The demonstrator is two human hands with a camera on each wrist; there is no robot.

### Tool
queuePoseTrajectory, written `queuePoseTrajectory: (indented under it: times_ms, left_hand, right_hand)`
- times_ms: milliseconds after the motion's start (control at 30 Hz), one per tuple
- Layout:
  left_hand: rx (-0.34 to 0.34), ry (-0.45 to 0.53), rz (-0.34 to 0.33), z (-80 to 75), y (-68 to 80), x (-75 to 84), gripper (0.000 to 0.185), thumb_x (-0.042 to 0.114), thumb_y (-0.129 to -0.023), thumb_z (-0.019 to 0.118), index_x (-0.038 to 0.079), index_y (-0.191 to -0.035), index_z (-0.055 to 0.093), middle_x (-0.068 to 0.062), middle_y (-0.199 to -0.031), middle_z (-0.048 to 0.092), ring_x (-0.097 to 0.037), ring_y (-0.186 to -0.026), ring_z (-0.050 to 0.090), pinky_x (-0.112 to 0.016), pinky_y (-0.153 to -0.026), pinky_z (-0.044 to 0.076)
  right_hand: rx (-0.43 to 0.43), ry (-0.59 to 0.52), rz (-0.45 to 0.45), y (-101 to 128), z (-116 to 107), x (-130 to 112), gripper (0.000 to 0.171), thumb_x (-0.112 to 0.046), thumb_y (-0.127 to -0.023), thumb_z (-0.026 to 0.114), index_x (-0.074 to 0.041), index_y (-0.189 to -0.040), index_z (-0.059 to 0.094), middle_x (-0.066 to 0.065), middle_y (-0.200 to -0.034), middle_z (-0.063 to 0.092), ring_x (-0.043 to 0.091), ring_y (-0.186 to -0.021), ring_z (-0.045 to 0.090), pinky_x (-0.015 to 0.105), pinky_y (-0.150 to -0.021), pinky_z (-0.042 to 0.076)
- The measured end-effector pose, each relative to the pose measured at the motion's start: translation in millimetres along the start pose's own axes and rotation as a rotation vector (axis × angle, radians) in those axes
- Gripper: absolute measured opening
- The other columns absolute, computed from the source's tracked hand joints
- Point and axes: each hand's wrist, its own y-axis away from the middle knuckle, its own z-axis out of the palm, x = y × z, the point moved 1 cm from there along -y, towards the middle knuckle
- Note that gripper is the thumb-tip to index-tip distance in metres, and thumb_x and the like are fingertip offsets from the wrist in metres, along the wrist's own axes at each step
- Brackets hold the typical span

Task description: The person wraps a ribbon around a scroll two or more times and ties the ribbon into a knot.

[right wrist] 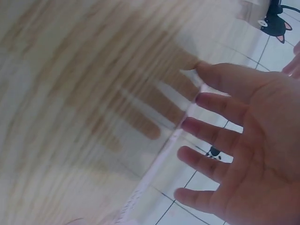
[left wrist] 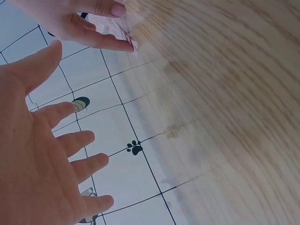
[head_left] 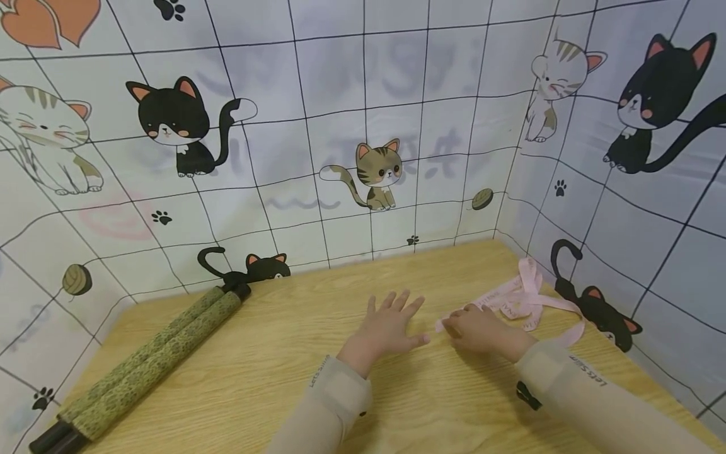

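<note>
On both sleeves small dark letters are printed; on the right sleeve (head_left: 590, 388) they seem to read "LET'S SLIM", and the left sleeve (head_left: 331, 394) has the same kind of print, too small to be sure. The pink ribbon (head_left: 524, 299) also carries printed writing along its length, but it cannot be read.

The left hand (head_left: 388, 328) lies palm down on the wooden desk (head_left: 255, 372) with all fingers spread wide and straight; it holds nothing. In the left wrist view the fingers are also open and apart. The right hand (head_left: 479, 328) is just beside it, on the right, and its fingertips press the near end of the ribbon on the desk. In the left wrist view the thumb and one finger pinch this end (left wrist: 117, 30). In the right wrist view the right hand's fingers look rather straight and spread, so the grip is light.

The rest of the ribbon lies in loose loops behind the right hand, near the right wall. Two green rolled sticks (head_left: 147, 362) lie side by side at the left of the desk, well apart from both hands. The walls show cartoon cats and paw prints
</note>
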Motion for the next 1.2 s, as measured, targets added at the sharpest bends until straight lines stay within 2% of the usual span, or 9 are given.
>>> queuePoseTrajectory:
  times_ms: [133, 233, 500, 633, 733, 833, 967, 1100, 1200]
  left_hand:
    - [-0.011, -0.024, -0.012, -0.8, -1.6, 3.6, 0.073, 0.058, -0.091, 0.046, 0.024, -0.15, 0.019, -0.001, -0.155, 0.017, -0.028, -0.14, 0.017, -0.059, -0.108, 0.01]
    - [-0.025, -0.027, -0.027, 0.1, -2.4, 4.8, 0.074, 0.054, -0.092, 0.046, 0.018, -0.15, 0.018, -0.001, -0.155, 0.016, -0.026, -0.141, 0.016, -0.058, -0.108, 0.01]
    - [-0.035, 0.005, -0.025, 3.3, -1.7, 7.2, 0.077, 0.053, -0.092, 0.049, 0.013, -0.15, 0.017, -0.003, -0.155, 0.015, -0.026, -0.141, 0.016, -0.057, -0.109, 0.011]
    - [-0.027, 0.001, -0.006, 2.4, -1.4, 10.2, 0.076, 0.052, -0.092, 0.049, 0.012, -0.15, 0.019, -0.004, -0.155, 0.017, -0.027, -0.14, 0.018, -0.058, -0.108, 0.013]
    - [-0.026, -0.008, -0.005, 2.5, -1.8, 11.7, 0.076, 0.052, -0.092, 0.049, 0.012, -0.15, 0.02, -0.004, -0.155, 0.018, -0.026, -0.14, 0.018, -0.058, -0.108, 0.014]
    - [-0.03, -0.016, -0.007, 4.6, -2.2, 12.8, 0.073, 0.052, -0.093, 0.048, 0.015, -0.15, 0.02, -0.001, -0.154, 0.019, -0.026, -0.14, 0.019, -0.058, -0.108, 0.014]
    - [-0.029, -0.02, -0.012, 7.3, -3.4, 13.9, 0.067, 0.053, -0.093, 0.045, 0.02, -0.149, 0.025, 0.002, -0.152, 0.026, -0.026, -0.139, 0.024, -0.058, -0.108, 0.015]
    - [0.001, -0.042, -0.005, 8.9, -6.4, 14.6, 0.06, 0.054, -0.094, 0.04, 0.021, -0.144, 0.036, 0.004, -0.145, 0.039, -0.024, -0.133, 0.036, -0.058, -0.106, 0.02]
    - [0.023, -0.064, 0.016, 8.9, -8.0, 15.7, 0.055, 0.052, -0.095, 0.041, 0.021, -0.139, 0.045, 0.006, -0.137, 0.05, -0.02, -0.125, 0.046, -0.056, -0.104, 0.026]
  right_hand:
    - [0.054, 0.033, -0.045, -2.4, 1.5, -0.4, 0.026, -0.02, -0.086, 0.065, -0.006, -0.108, 0.067, 0.015, -0.103, 0.064, 0.037, -0.095, 0.057, 0.052, -0.074, 0.05]
    - [0.076, 0.007, -0.069, -4.5, 3.2, -1.0, 0.019, -0.014, -0.086, 0.064, -0.007, -0.103, 0.066, 0.012, -0.097, 0.064, 0.034, -0.09, 0.058, 0.047, -0.07, 0.051]
    - [0.093, -0.036, -0.082, -7.5, 2.4, -3.8, 0.018, -0.006, -0.083, 0.067, -0.008, -0.1, 0.062, 0.008, -0.091, 0.064, 0.027, -0.084, 0.058, 0.04, -0.07, 0.051]
    - [0.121, -0.055, -0.097, -6.1, 0.3, -3.8, 0.012, -0.002, -0.082, 0.067, -0.008, -0.092, 0.064, 0.006, -0.085, 0.064, 0.023, -0.079, 0.055, 0.036, -0.069, 0.05]
    - [0.137, -0.051, -0.108, -4.9, 1.0, -2.6, 0.008, -0.005, -0.08, 0.07, -0.01, -0.082, 0.064, 0.0, -0.077, 0.061, 0.017, -0.074, 0.051, 0.032, -0.065, 0.047]
    - [0.144, -0.026, -0.12, -3.6, 2.5, -1.7, 0.009, -0.011, -0.079, 0.072, -0.012, -0.078, 0.063, -0.004, -0.074, 0.052, 0.014, -0.072, 0.046, 0.029, -0.062, 0.044]
    - [0.198, -0.006, -0.184, -4.5, -0.6, -3.7, 0.011, -0.015, -0.079, 0.073, -0.014, -0.075, 0.062, -0.004, -0.076, 0.048, 0.014, -0.073, 0.044, 0.028, -0.061, 0.043]
    - [0.276, -0.02, -0.268, -7.7, -8.8, -9.4, 0.014, -0.015, -0.079, 0.074, -0.013, -0.074, 0.061, -0.003, -0.076, 0.056, 0.02, -0.077, 0.053, 0.033, -0.063, 0.047]
    - [0.305, -0.031, -0.293, -9.0, -13.0, -13.9, 0.014, -0.016, -0.079, 0.074, -0.012, -0.075, 0.061, 0.0, -0.076, 0.06, 0.023, -0.079, 0.057, 0.038, -0.066, 0.048]
